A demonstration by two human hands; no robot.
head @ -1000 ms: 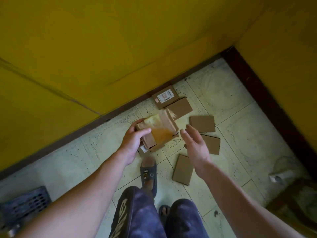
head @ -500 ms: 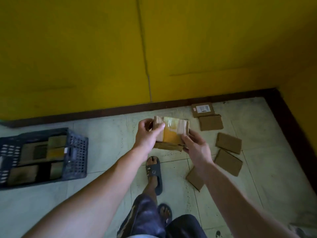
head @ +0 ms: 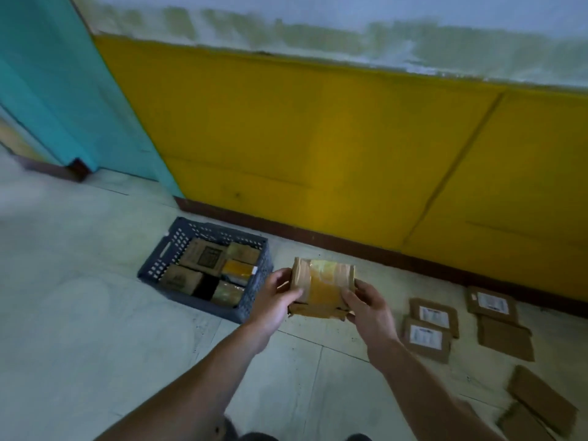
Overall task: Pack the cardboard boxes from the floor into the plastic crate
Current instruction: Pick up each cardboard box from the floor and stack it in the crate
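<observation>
Pale tiled floor (head: 95, 313) under yellow wall (head: 318, 138). Plastic crate (head: 152, 268) stood near skirting, packed boxes (head: 203, 256) filling most of it, one dark gap left. Left hand (head: 273, 300) and right hand (head: 369, 310) grasped taped cardboard box (head: 323, 288) by its sides, in air just right of crate. Several flat boxes (head: 428, 338) lay unpacked on floor, right. Judged about halfway.

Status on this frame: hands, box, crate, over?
Grip: left hand and right hand on taped box, just right of crate. Crate partly packed, one dark gap showing. Nothing between box and crate.
</observation>
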